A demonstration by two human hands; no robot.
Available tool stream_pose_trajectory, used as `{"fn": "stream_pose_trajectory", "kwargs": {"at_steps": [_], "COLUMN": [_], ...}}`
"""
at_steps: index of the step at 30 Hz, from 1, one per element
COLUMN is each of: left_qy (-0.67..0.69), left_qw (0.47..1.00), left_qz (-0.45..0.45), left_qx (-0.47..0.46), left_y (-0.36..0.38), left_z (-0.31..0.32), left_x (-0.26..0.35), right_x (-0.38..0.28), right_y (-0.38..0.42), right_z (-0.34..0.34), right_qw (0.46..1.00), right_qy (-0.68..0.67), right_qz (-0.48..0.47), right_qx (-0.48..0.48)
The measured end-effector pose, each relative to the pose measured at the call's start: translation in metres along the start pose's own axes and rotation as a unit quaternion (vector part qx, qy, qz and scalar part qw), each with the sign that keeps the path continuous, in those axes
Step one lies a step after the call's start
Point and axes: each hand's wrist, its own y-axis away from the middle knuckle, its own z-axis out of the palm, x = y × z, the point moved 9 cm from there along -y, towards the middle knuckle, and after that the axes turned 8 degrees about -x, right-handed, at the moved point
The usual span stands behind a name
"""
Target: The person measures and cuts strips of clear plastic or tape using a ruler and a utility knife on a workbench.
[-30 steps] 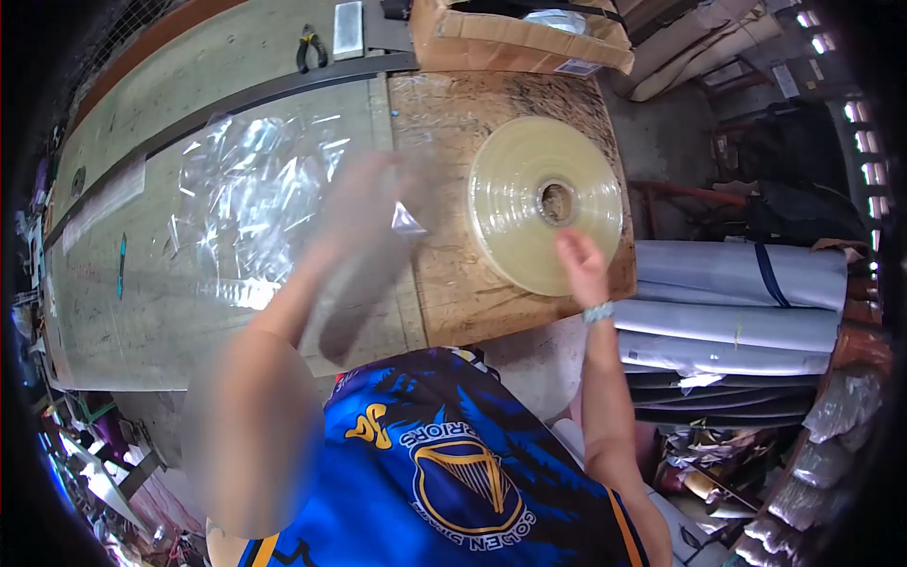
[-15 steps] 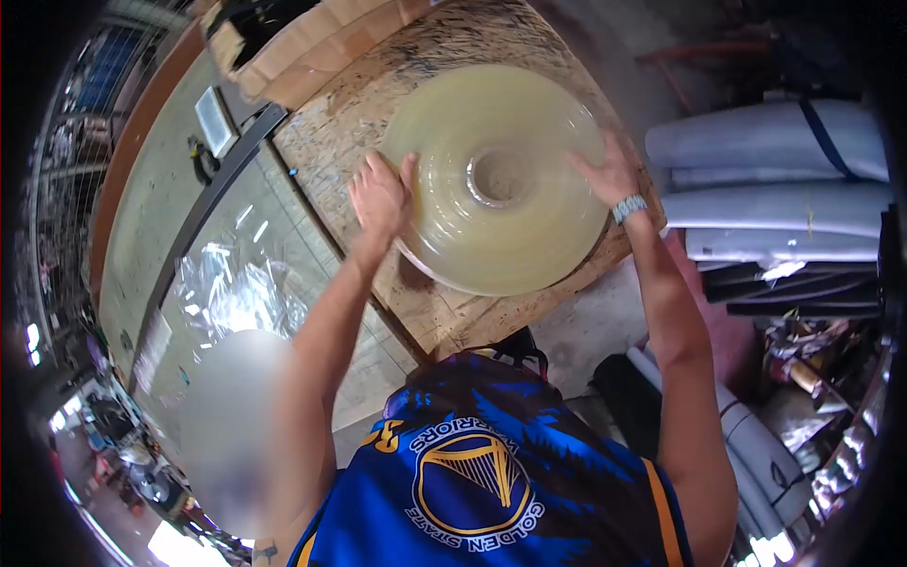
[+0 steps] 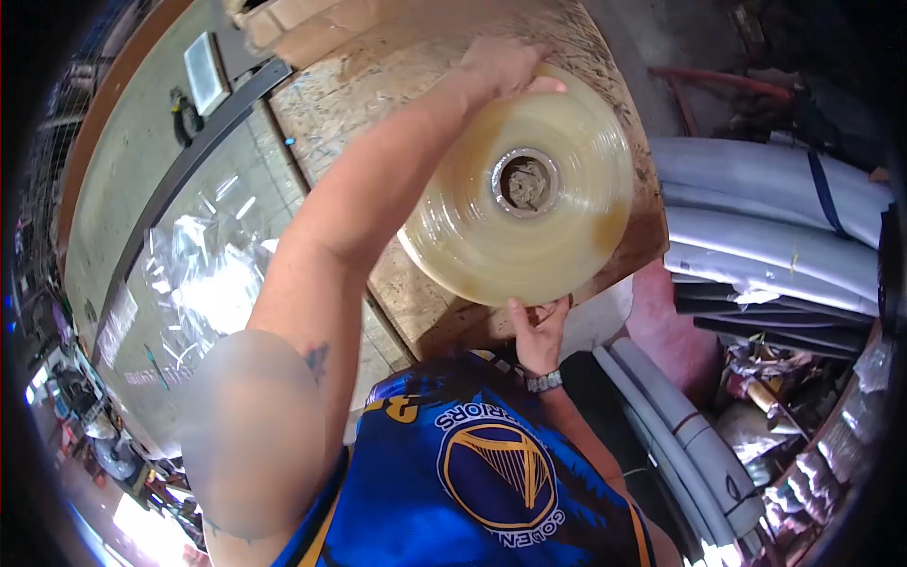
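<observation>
A wide roll of clear, yellowish plastic [image 3: 586, 142] lies with its round face up on the wooden board tabletop [image 3: 331, 104], its core hole in the middle. My left hand [image 3: 515, 71] reaches across to the roll's far edge, the thumb over the rim and the other fingers partly hidden. At the near edge, my right hand [image 3: 540, 338], with a watch on the wrist, grips the rim with its thumb up against the side. The roll's left side is partly covered by my left forearm.
A cardboard box [image 3: 312, 24] stands at the far left of the board. Pliers [image 3: 184, 118] and a white-framed rectangular piece [image 3: 206, 71] lie on the grey table to the left, near crumpled clear plastic [image 3: 213, 274]. Large grey rolls [image 3: 775, 241] are stacked at right.
My left hand has moved from the roll's left side to its far edge. My right hand has come from the right side to the near edge.
</observation>
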Motion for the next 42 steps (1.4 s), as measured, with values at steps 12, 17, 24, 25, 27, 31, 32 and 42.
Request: {"fn": "stream_pose_trajectory", "kwargs": {"at_steps": [12, 17, 24, 25, 27, 31, 32, 42], "left_qy": [0.276, 0.25, 0.049, 0.03, 0.007, -0.046, -0.069, 0.029], "left_qw": [0.938, 0.926, 0.949, 0.946, 0.938, 0.898, 0.88, 0.924], "left_qz": [-0.186, -0.245, -0.309, -0.319, -0.345, -0.436, -0.469, -0.381], "left_qx": [-0.098, -0.14, -0.046, -0.045, -0.022, 0.021, 0.023, 0.013], "left_y": [0.359, 0.469, 0.565, 0.574, 0.59, 0.608, 0.608, 0.27], "left_z": [-0.001, -0.045, -0.086, -0.094, -0.12, -0.168, -0.178, 0.002], "left_x": [-0.058, -0.104, -0.159, -0.163, -0.17, -0.173, -0.165, -0.011], "right_x": [0.017, 0.04, -0.017, -0.016, -0.033, -0.102, -0.112, -0.153], "right_y": [-0.008, -0.007, -0.001, -0.016, -0.043, -0.101, -0.124, -0.257], "right_z": [-0.012, -0.035, -0.077, -0.093, -0.119, -0.128, -0.126, -0.056], "right_qw": [0.998, 0.999, 0.991, 0.985, 0.965, 0.897, 0.884, 0.896], "right_qy": [-0.038, -0.011, 0.121, 0.138, 0.198, 0.38, 0.407, 0.422], "right_qz": [0.036, 0.037, -0.033, -0.083, -0.148, -0.191, -0.201, -0.106], "right_qx": [-0.045, -0.033, 0.044, 0.058, 0.083, 0.118, 0.111, -0.082]}}
